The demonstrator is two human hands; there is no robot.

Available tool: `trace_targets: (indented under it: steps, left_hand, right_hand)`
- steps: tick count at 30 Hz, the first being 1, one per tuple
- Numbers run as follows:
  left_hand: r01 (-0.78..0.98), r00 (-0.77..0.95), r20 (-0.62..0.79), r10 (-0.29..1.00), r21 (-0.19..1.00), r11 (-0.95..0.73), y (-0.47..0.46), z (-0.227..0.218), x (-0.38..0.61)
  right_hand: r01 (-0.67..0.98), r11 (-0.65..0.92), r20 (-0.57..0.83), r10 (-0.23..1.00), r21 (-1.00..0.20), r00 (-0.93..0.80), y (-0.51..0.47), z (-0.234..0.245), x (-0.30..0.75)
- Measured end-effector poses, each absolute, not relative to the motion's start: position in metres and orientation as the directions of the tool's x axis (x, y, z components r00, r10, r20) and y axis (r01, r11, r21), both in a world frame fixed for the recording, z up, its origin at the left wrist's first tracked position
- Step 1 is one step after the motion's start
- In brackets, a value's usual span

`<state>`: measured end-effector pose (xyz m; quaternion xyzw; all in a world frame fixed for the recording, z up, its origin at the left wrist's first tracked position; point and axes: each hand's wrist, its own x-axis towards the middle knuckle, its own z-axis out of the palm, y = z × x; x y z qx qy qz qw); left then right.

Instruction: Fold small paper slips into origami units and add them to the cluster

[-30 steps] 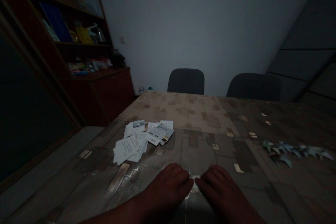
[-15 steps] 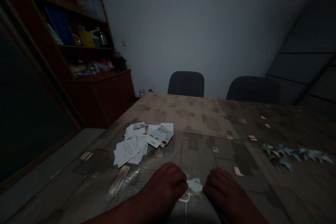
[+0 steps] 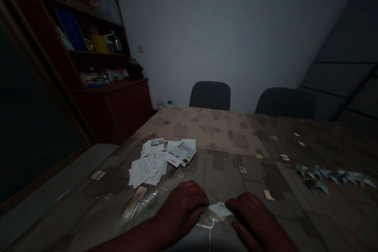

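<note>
A small piece of folded pale paper (image 3: 220, 209) lies between my two hands, low over the near part of the table. My left hand (image 3: 189, 206) pinches its left end, fingers curled together. At the paper's right end, the fingertips of my right hand (image 3: 255, 214) grip the edge, with the thumb lower down. Folds in the paper are too dark to make out clearly. Beyond my left hand is a spread pile of printed paper cards (image 3: 161, 157). Far to the right sits a row of folded paper pieces (image 3: 332, 176).
The table (image 3: 212, 126) wears a patterned brown cover. Two dark chairs (image 3: 210, 95) stand at its far side, against a plain wall. A wooden shelf cabinet (image 3: 118, 106) on the left holds a kettle, a blue folder and packets.
My right hand has shifted slightly left, its fingers now over the paper's right end with the thumb apart below. The paper looks flatter and more pointed to the right.
</note>
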<state>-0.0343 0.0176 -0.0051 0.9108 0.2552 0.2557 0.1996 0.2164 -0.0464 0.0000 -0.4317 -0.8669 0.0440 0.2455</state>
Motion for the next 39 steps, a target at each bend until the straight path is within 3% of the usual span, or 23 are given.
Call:
trace_targets:
  steps: [5,8,11,13,15,16,18,20,21,24,31,39]
  left_hand:
    - [0.448,0.762,0.324,0.560,0.360,-0.818,0.018,-0.006,-0.025]
    - [0.474,0.748,0.373,0.549,0.279,-0.835,0.020,-0.014,-0.020]
    - [0.456,0.738,0.407,0.539,0.288,-0.842,0.021,-0.018,-0.019]
    - [0.409,0.708,0.422,0.566,0.409,-0.816,0.022,-0.015,-0.020]
    - [0.334,0.617,0.407,0.674,0.640,-0.692,0.022,-0.010,-0.019]
    - [0.281,0.549,0.359,0.755,0.771,-0.571,0.023,-0.008,-0.018]
    - [0.136,0.425,0.175,0.888,0.958,-0.254,0.024,-0.005,-0.015]
    - [-0.017,0.380,0.001,0.925,1.000,0.006,0.025,-0.003,-0.010]
    - [-0.072,0.370,-0.043,0.928,0.995,0.075,0.025,-0.002,-0.008]
    - [-0.152,0.344,-0.089,0.935,0.977,0.149,0.022,0.003,-0.005]
    - [-0.217,0.354,-0.138,0.925,0.950,0.225,0.019,0.015,-0.002]
    - [-0.153,0.388,-0.164,0.907,0.959,0.238,0.008,0.013,0.003]
  right_hand:
    - [0.776,0.615,0.328,0.769,-0.141,-0.549,-0.041,-0.003,0.212]
    - [0.773,0.633,0.464,0.673,0.041,-0.575,-0.031,-0.013,0.206]
    - [0.734,0.677,0.547,0.592,0.061,-0.592,-0.022,-0.017,0.200]
    - [0.727,0.686,0.563,0.595,0.016,-0.574,-0.017,-0.014,0.196]
    - [0.734,0.669,0.550,0.659,-0.117,-0.514,-0.015,-0.008,0.191]
    - [0.734,0.639,0.523,0.718,-0.230,-0.460,-0.015,-0.005,0.188]
    - [0.644,0.447,0.334,0.894,-0.621,-0.299,-0.017,-0.001,0.183]
    - [0.489,0.220,0.152,0.973,-0.844,-0.176,-0.020,0.001,0.178]
    - [0.425,0.145,0.091,0.985,-0.893,-0.145,-0.021,0.002,0.177]
    - [0.367,0.090,0.043,0.990,-0.926,-0.133,-0.025,0.002,0.176]
    - [0.375,0.157,0.112,0.984,-0.914,-0.139,-0.029,0.011,0.178]
    - [0.146,-0.040,-0.034,0.998,-0.988,0.047,-0.031,0.005,0.171]
